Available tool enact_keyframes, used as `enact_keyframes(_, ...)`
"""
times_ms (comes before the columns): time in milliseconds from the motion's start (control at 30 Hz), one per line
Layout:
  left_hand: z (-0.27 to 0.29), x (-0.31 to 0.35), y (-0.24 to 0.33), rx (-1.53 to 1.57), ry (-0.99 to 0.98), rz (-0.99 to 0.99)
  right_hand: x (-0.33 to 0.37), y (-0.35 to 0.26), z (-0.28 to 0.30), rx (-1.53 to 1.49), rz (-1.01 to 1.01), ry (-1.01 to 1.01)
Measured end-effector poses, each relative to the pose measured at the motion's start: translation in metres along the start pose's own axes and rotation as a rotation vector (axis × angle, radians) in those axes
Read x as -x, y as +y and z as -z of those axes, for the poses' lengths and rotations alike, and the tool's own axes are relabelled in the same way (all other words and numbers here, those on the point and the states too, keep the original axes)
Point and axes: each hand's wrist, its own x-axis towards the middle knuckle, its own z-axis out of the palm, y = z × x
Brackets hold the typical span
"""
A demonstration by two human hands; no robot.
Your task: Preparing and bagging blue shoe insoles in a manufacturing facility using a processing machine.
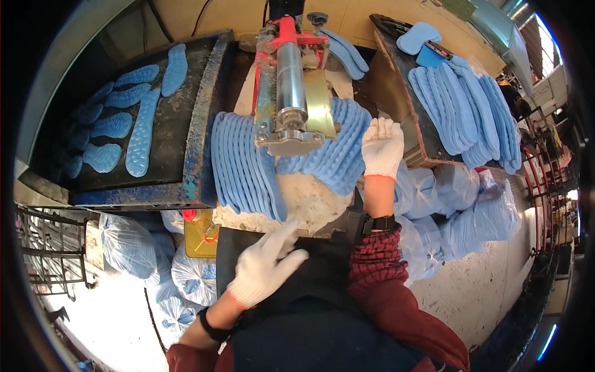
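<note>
My left hand (pixel 263 265), in a white knit glove with an orange-red cuff, hangs in front of the work table with fingers stretched out and nothing in them. Just beyond its fingertips stands a row of blue shoe insoles (pixel 243 164) on the pale, worn table top (pixel 304 204). My right hand (pixel 382 149), gloved the same way, has its fingers curled beside a second row of blue insoles (pixel 347 152). Whatever it may hold is hidden. Between and above the rows stands a press-like machine (pixel 291 87) with a metal roller and red frame.
On the left, a dark conveyor belt (pixel 164 136) carries scattered blue insoles. Stacked insoles (pixel 443 111) lie on a side table at right. Clear bags of insoles (pixel 480 214) crowd the floor at right, and more bags (pixel 127 245) lie at left near a yellow canister (pixel 199 235).
</note>
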Motion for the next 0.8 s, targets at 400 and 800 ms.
enact_keyframes(400,-0.124,-0.082,0.010,1.608,-0.385,0.341,-0.067,-0.018,0.064,0.635,0.621,-0.349)
enact_keyframes(800,-0.130,-0.064,0.006,1.152,-0.445,0.147,-0.008,-0.034,-0.030,1.701,1.429,0.047)
